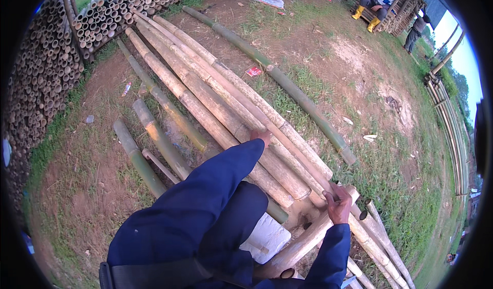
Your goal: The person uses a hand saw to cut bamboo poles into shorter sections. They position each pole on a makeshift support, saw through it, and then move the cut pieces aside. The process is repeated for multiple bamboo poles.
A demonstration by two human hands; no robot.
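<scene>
Several long, pale bamboo poles [226,119] lie side by side on the ground, running from the far left toward me. My left hand [261,136] is closed on a narrow bamboo pole [292,161] partway along the row; the sleeve partly covers it. At that pole's near end, my right hand [339,202] has its fingers curled around the tip, and the fingertips are partly hidden. Beneath the near ends lies a thick, pale bamboo log [303,243] set crosswise. A white block [267,237] is beside it, close to my knee.
A green bamboo pole [290,83] lies apart on the right, with shorter green pieces [138,158] on the left. Stacked bamboo [46,78] fills the far left. More poles [377,237] are near my right arm. A seated person in yellow boots [373,24] is far right.
</scene>
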